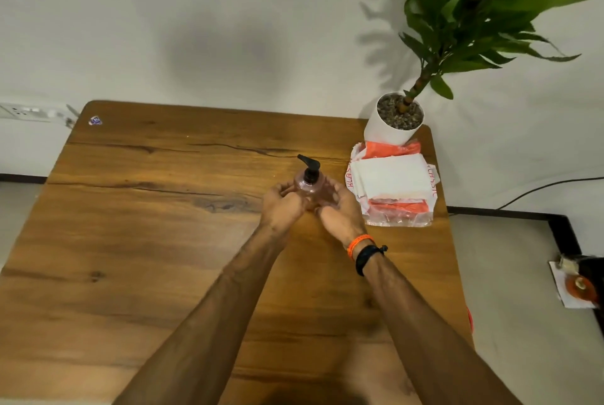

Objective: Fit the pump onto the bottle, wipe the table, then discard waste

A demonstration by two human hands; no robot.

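- Bottle, clear and pinkish, stands right of the table's middle, steadied from both sides.
- Left hand and right hand wrap its body, likely bracing it.
- Black pump already sits on its neck.
- Napkin pack lies just beside, handy for wiping.

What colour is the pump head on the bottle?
Black; the pump head tops the clear pinkish bottle, seen in the head view.

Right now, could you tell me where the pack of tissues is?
In the head view, the pack of tissues lies near the table's right edge, just in front of the potted plant.
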